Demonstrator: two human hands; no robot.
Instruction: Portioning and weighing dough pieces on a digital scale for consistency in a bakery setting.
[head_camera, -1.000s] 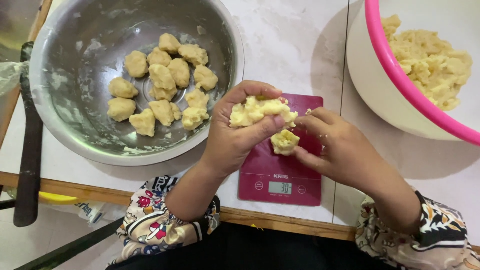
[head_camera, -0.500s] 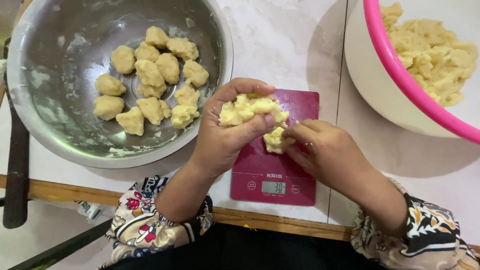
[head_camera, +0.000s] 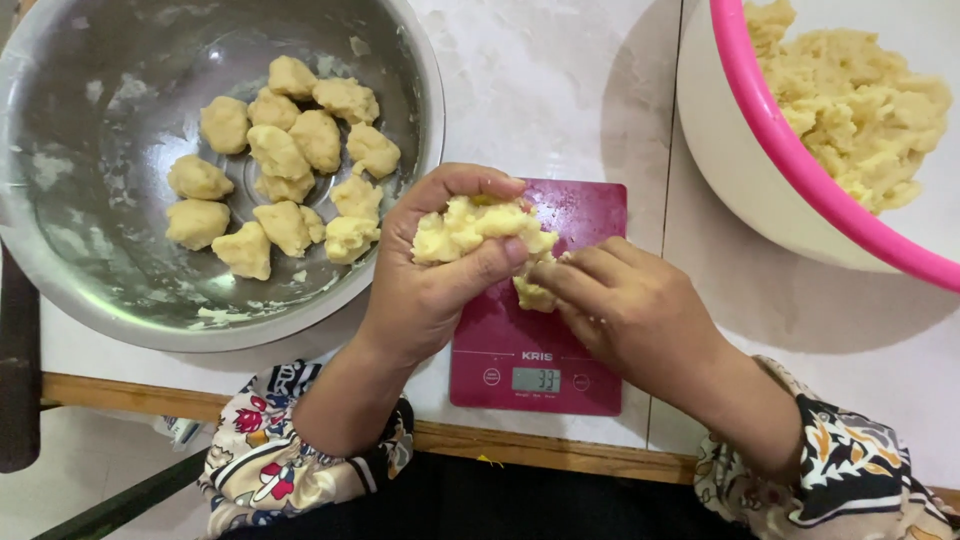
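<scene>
Dough lump (head_camera: 475, 228) sits clamped in left hand (head_camera: 435, 275), fingers curled round it, above red scale (head_camera: 540, 350). Right hand (head_camera: 630, 310) fingers pinch small dough piece (head_camera: 532, 293) on the scale (just below lump). Steel bowl (head_camera: 60, 270) of portions lies left.

Steel bowl (head_camera: 60, 270) of dough balls (head_camera: 285, 175); pink-rimmed bowl (head_camera: 770, 120) of dough.

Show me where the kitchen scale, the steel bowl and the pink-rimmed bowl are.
kitchen scale (head_camera: 590, 215), head view, bare red top corner.
steel bowl (head_camera: 90, 270), head view, inner wall.
pink-rimmed bowl (head_camera: 790, 140), head view, pink rim.
</scene>
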